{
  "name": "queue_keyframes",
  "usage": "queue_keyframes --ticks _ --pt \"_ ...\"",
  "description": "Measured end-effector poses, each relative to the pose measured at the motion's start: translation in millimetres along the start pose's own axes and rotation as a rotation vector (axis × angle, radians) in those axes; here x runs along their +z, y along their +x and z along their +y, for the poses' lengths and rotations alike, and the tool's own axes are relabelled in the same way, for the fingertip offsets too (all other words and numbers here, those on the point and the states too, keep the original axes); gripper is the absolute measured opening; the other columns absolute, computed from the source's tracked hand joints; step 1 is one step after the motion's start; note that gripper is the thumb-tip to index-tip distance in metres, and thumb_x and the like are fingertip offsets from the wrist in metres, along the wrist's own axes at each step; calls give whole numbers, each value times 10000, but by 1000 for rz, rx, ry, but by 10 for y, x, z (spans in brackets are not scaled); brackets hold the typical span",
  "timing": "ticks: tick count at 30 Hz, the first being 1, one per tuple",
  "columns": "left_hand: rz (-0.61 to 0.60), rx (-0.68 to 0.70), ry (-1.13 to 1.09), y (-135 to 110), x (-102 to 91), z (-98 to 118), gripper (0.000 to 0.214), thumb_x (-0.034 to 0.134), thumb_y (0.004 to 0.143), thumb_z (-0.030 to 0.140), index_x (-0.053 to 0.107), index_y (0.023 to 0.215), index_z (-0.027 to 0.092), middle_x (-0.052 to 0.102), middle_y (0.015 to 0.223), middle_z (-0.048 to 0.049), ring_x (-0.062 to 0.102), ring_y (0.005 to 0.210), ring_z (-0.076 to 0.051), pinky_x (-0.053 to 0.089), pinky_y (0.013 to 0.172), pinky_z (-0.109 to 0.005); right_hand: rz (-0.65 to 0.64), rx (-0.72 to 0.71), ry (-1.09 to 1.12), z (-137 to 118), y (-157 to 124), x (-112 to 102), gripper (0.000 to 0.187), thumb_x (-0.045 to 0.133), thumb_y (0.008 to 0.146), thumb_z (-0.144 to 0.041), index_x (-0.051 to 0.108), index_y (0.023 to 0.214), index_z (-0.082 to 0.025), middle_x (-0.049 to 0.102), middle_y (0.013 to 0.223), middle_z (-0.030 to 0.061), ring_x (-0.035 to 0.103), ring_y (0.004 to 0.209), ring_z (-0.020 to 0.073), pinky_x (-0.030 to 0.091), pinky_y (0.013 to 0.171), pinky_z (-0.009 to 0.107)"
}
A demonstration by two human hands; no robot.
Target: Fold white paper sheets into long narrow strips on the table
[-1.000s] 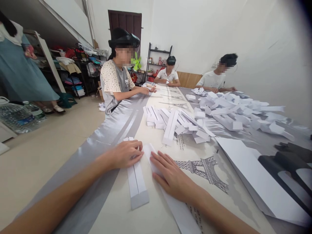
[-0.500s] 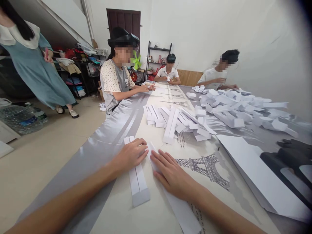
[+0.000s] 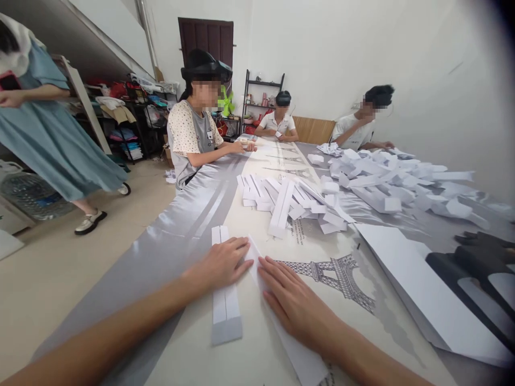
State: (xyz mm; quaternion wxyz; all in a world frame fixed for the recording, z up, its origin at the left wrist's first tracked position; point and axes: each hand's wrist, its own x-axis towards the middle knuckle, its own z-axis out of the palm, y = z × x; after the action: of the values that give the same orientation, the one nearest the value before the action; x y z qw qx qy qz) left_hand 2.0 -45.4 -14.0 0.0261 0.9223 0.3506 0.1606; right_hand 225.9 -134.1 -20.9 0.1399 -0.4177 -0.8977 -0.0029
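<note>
My left hand [image 3: 220,265] lies flat, fingers stretched, across a long folded white paper strip [image 3: 226,311] that runs toward me on the table. My right hand [image 3: 293,301] lies flat beside it, fingers out, pressing a second white paper strip [image 3: 298,354] that slants to the lower right. The fingertips of both hands nearly meet at the far end of that second strip. Neither hand grips anything.
A heap of folded white strips [image 3: 289,201] lies mid-table, a bigger pile [image 3: 386,182] at the right. A large white sheet [image 3: 418,289] lies at my right. Three people sit along the table [image 3: 181,236]; a person in a blue dress [image 3: 52,139] walks at left.
The person in the blue dress has walked closer along the left. My hands have shifted slightly right on the strips, fingertips closer together.
</note>
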Motion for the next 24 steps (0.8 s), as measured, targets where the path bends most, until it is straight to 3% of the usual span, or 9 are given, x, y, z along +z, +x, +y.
queue_keyframes --ticks 8,12,24 --pt "-21 -7 34 6 -2 10 438 447 1040 397 548 1367 124 547 1466 -143 567 1299 -279 531 1011 -417 8 51 -3 -92 -113 41 493 335 1032 -149 396 1519 -101 354 1607 159 274 1511 282 380 1191 524" --pt "-59 37 78 4 -26 14 427 384 1063 374 493 1429 182 535 1478 -122 562 1298 -262 534 978 -394 3 57 1 -102 -102 26 503 346 1027 -150 386 1526 -113 368 1599 162 284 1506 294 382 1185 537" --pt "-26 93 111 8 -53 51 423 331 1073 352 538 1399 180 534 1477 -127 576 1261 -269 502 990 -412 13 54 -99 -146 -134 19 486 376 1022 -169 443 1492 -68 403 1570 199 341 1478 324 415 1164 532"
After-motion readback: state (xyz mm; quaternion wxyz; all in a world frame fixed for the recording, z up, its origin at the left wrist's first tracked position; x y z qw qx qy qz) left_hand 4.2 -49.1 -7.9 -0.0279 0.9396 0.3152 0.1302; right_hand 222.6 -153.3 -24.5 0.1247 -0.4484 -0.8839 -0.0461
